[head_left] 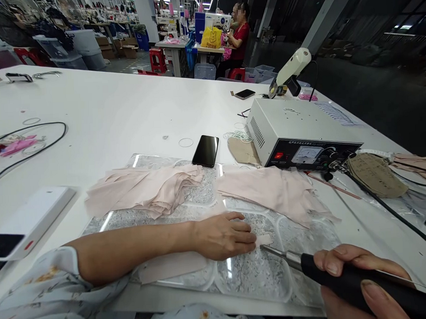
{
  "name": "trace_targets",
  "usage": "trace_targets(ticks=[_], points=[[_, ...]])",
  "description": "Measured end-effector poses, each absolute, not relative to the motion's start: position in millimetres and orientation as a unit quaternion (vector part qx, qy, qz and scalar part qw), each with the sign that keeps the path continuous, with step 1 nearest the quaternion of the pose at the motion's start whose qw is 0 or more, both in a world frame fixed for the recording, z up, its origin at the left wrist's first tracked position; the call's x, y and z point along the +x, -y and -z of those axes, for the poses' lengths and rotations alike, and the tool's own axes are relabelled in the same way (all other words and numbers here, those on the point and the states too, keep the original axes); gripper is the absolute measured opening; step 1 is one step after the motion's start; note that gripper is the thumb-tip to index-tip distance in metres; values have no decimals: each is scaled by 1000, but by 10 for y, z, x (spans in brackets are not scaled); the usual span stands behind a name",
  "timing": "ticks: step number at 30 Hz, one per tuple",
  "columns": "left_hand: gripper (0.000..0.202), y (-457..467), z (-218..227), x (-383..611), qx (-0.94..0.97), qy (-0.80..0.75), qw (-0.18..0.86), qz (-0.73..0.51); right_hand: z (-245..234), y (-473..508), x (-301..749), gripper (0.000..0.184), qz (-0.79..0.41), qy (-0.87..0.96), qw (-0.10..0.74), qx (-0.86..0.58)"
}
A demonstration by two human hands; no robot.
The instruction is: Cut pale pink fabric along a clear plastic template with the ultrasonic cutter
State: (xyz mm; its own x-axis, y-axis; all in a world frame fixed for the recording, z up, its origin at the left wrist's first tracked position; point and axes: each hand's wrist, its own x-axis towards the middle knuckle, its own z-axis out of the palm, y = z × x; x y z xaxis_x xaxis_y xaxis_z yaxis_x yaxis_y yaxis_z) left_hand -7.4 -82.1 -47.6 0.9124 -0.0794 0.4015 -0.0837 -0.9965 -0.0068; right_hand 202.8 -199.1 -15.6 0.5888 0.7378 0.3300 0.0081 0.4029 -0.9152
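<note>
My left hand (225,235) lies flat, fingers together, pressing a pale pink fabric strip (171,267) onto a scratched clear cutting plate (253,275). My right hand (359,280) grips a black-handled cutting tool (345,278); its metal tip (273,252) points at the fabric end just beside my left fingertips. Two stacks of pink fabric pieces lie behind, one to the left (143,190) and one to the right (278,188).
A white control box with a dial (296,132) stands at the right, with a cable (391,208) running to the tool. A black phone (206,150) lies behind the stacks. A white device (28,221) sits at left. Tan paper patterns (376,173) lie at right. A person sits far back.
</note>
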Motion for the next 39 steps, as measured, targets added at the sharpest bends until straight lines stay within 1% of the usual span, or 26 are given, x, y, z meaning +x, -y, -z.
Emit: trace_targets(ticks=[5, 8, 13, 16, 19, 27, 33, 35, 39], points=[[20, 829, 468, -73, 977, 39, 11, -211, 186, 1981, 2076, 7, -247, 405, 743, -472], [21, 827, 478, -70, 978, 37, 32, -204, 198, 1979, 2093, 7, -242, 417, 740, -469], [23, 814, 481, -74, 977, 4, 127, -170, 139, 1970, 2029, 7, -241, 366, 754, -490], [22, 785, 450, -76, 971, -10, 184, -155, 100, 1937, 2001, 9, -211, 346, 769, -495], [22, 740, 396, -71, 968, -5, 208, -140, 93, 1896, 2010, 10, -196, 352, 772, -492], [22, 637, 274, -56, 980, 30, 173, -97, 118, 1870, 2046, 10, -198, 321, 771, -513], [35, 565, 166, 13, 985, -8, 169, 39, 110, 1835, 2059, 10, -201, 325, 771, -510], [38, 550, 156, 27, 986, -11, 162, 42, 123, 1839, 2073, 10, -201, 336, 774, -498], [39, 528, 202, 17, 990, 1, 144, 1, 130, 1914, 2051, 11, -212, 323, 774, -502]])
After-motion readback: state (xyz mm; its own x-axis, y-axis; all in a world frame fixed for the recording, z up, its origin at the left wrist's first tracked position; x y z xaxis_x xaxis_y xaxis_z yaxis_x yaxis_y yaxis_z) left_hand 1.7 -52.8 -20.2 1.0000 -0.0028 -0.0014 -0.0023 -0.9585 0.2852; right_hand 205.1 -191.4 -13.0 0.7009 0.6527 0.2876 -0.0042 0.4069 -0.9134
